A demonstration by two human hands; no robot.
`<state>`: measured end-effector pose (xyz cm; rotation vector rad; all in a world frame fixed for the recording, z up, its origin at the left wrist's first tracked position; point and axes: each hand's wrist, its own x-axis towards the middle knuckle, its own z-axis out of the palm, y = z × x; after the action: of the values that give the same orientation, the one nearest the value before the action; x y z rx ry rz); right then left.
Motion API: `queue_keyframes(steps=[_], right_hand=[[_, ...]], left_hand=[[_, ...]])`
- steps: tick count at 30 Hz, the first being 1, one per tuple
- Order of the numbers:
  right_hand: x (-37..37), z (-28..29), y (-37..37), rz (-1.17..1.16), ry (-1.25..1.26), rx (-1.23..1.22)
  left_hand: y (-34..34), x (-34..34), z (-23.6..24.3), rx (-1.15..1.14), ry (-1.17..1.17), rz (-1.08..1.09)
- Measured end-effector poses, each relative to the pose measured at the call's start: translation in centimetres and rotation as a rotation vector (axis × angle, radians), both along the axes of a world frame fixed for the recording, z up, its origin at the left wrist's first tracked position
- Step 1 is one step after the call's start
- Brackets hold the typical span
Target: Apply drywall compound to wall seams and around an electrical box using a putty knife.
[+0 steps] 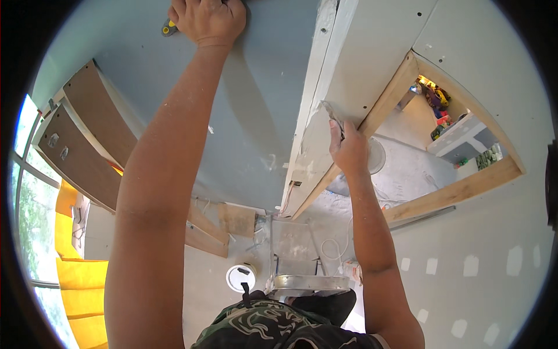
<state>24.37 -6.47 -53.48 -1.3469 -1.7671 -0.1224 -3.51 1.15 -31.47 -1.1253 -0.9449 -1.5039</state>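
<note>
High up at the grey-blue wall panel [250, 75], my left hand [210, 22] is closed with its fingers curled. The end of a yellow and grey tool handle [169, 28] sticks out on its left; the rest of that tool is hidden or out of the picture. My right hand [350, 150] grips a putty knife [329, 109], its thin blade against the pale wallboard strip [317, 136] beside the corner. Whitish compound marks the corner edge [317, 75]. Fingers cover most of the knife's handle.
A wood-framed opening [459, 200] lies right of my right hand, with another room beyond. Below me are a metal ladder step [311, 283], a white bucket [240, 278] and a pale cord [331, 249]. Brown boards [78, 151] stand left, near yellow sheeting [81, 291].
</note>
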Motion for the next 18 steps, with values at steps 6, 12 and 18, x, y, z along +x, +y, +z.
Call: queue_keyframes(steps=[6,12,18], right_hand=[[-1.0,-0.3,0.2,-0.053,0.02,-0.009],[-0.6,-3.9,-0.4,-0.038,0.032,-0.123],[0.7,-10.8,-4.2,-0.039,0.022,-0.387]], left_hand=[[0.5,-0.3,0.0,0.021,0.012,0.009],[0.8,-0.1,0.4,0.077,0.026,-0.024],[0.7,0.2,0.3,0.076,0.026,0.048]])
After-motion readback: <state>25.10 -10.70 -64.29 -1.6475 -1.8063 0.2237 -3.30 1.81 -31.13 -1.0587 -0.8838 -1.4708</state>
